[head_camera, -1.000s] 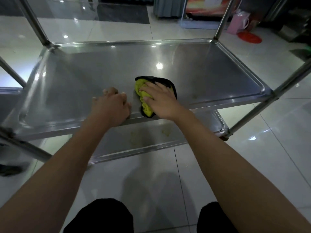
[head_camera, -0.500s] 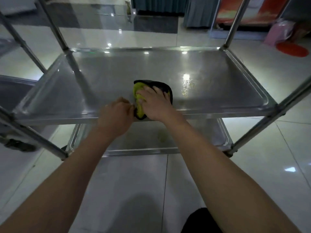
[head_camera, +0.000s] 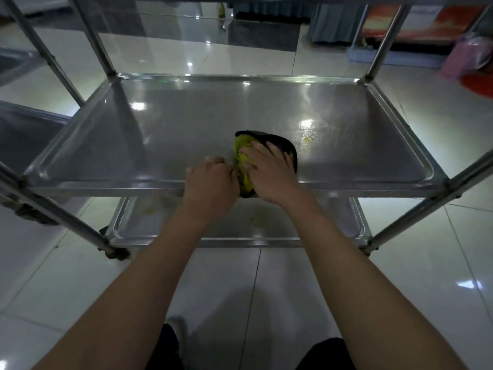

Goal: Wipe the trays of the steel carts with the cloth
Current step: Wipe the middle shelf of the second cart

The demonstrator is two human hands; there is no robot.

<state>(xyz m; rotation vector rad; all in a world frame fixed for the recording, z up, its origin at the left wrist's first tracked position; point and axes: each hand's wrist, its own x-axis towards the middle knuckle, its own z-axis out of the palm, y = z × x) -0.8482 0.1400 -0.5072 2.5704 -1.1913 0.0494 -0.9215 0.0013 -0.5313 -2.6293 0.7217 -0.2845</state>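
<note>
at the near edge of the middle tray [head_camera: 106, 145], my right hand [head_camera: 269, 174] presses flat on the cloth [head_camera: 244, 166]; the yellowish residue [head_camera: 306, 141] lies just beyond-right. my left hand [head_camera: 210, 182], apparently curled, grips the rim.

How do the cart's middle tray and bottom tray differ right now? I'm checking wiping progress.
The middle tray has the cloth and both hands on it; the bottom tray has neither. The middle tray shows a yellowish spot at right; the bottom tray shows yellowish smears. Both are rimmed steel.
</note>
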